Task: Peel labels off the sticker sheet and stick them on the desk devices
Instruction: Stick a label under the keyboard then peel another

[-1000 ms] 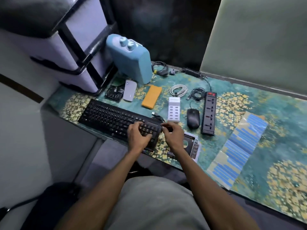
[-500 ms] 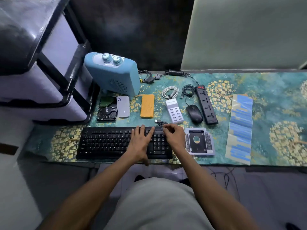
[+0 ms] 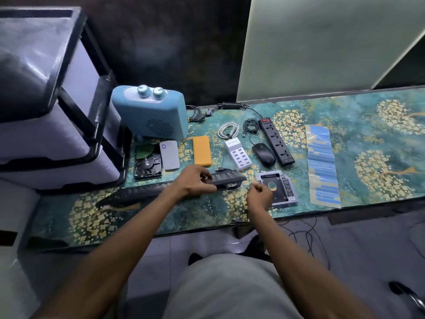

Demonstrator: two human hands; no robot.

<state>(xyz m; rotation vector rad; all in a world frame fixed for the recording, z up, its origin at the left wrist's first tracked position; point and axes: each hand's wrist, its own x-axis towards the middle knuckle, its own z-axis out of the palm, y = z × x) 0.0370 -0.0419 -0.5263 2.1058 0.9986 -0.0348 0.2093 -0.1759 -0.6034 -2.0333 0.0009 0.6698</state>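
Observation:
My left hand [image 3: 195, 180] grips the black keyboard [image 3: 138, 194] near its right end. The keyboard looks tilted, with its near edge raised off the desk mat. My right hand [image 3: 259, 196] is off the keyboard, its fingers curled and nothing visible in them, over the left edge of the silver drive caddy [image 3: 285, 187]. The sticker sheet [image 3: 322, 162], with several blue labels, lies flat to the right, out of reach of both hands.
Behind the keyboard lie a bare hard drive [image 3: 147, 165], a white portable drive [image 3: 169, 155], an orange power bank [image 3: 202, 150], a white USB hub [image 3: 238, 154], a black mouse [image 3: 263, 153] and a power strip [image 3: 276, 141]. A blue box with two knobs [image 3: 149, 113] stands at the back left beside plastic drawers [image 3: 57, 134].
Both hands rested on the flat keyboard before. Now my left hand has gripped and tilted it, and my right hand has come off to the right, over the caddy.

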